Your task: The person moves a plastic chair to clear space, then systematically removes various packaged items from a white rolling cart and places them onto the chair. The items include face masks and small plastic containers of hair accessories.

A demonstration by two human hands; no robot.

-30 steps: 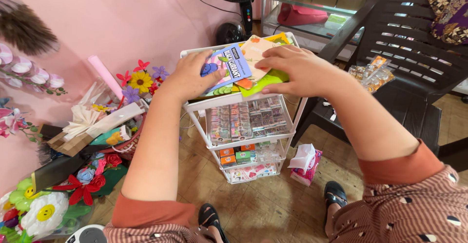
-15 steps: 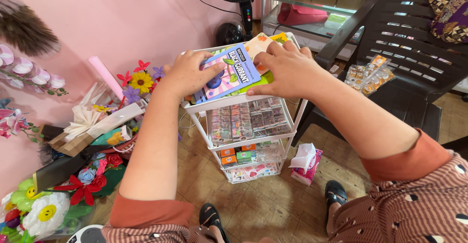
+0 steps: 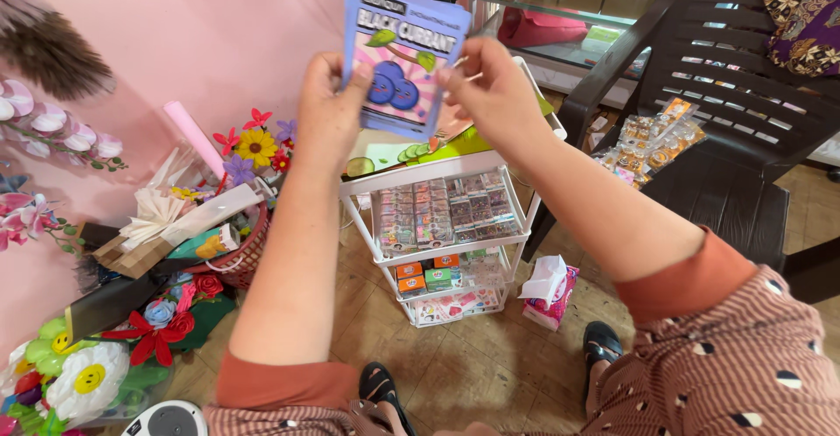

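Both hands hold a blue-and-pink flat packet (image 3: 404,55) upright above the white tiered trolley (image 3: 437,226): the left hand (image 3: 328,108) grips its left edge, the right hand (image 3: 490,90) pinches its right edge. The packet hides part of the trolley's top shelf, where green sachets (image 3: 420,149) lie. Small boxes fill the lower shelves. Artificial flowers (image 3: 254,146) stand to the left, a dark plastic chair (image 3: 735,77) to the right, and a tissue pack (image 3: 547,292) lies on the floor.
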